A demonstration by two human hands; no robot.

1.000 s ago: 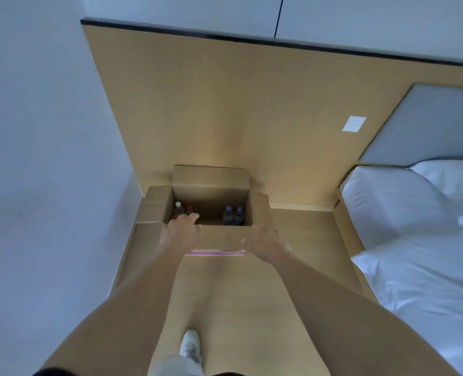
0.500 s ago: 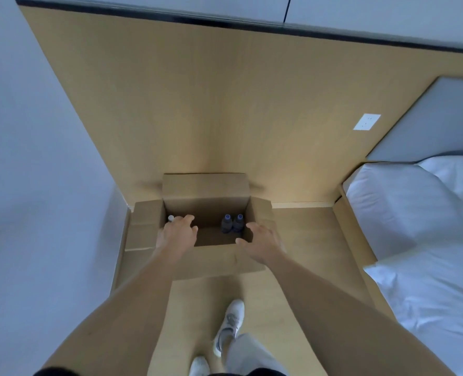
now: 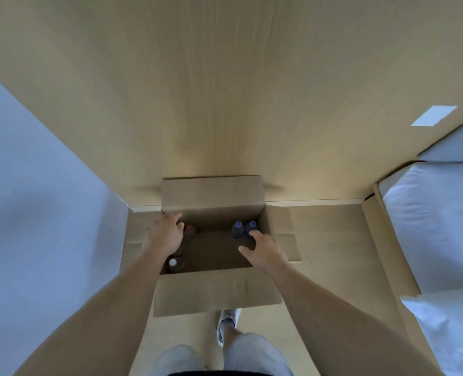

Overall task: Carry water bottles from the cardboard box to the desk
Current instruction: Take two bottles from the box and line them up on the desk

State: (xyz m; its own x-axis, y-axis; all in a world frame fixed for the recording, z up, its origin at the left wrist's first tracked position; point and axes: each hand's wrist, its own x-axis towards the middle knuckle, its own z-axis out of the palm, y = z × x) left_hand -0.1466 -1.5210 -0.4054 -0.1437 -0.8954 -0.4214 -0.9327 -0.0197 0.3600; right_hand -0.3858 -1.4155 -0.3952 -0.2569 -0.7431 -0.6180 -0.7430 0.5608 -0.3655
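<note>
You are at the very start of a carry: both hands are down in the open box (image 3: 211,289), and nothing has left it in this view. Your left hand (image 3: 164,236) is at the box's left side with fingers curled loosely, over or against something hidden beneath it; whether it grips a bottle I cannot tell. Your right hand (image 3: 263,251) is spread open and empty, fingertips just beside the two blue-capped bottles (image 3: 243,228) standing upright together against the right wall of the box.

Other bottles remain inside: a red-capped bottle (image 3: 189,231) just right of your left hand, and a white-capped bottle (image 3: 173,264) in the near left corner, partly under your forearm. So at least four bottles are in the box, which sits on the floor (image 3: 333,240) against the wooden wall panel (image 3: 225,90), beside the bed (image 3: 436,226).

The table is not in view, so how many bottles already stand on it cannot be judged. What is left, as it looks: close on bottles, lift them clear of the flaps, turn and carry them to the table, and return for the rest.
</note>
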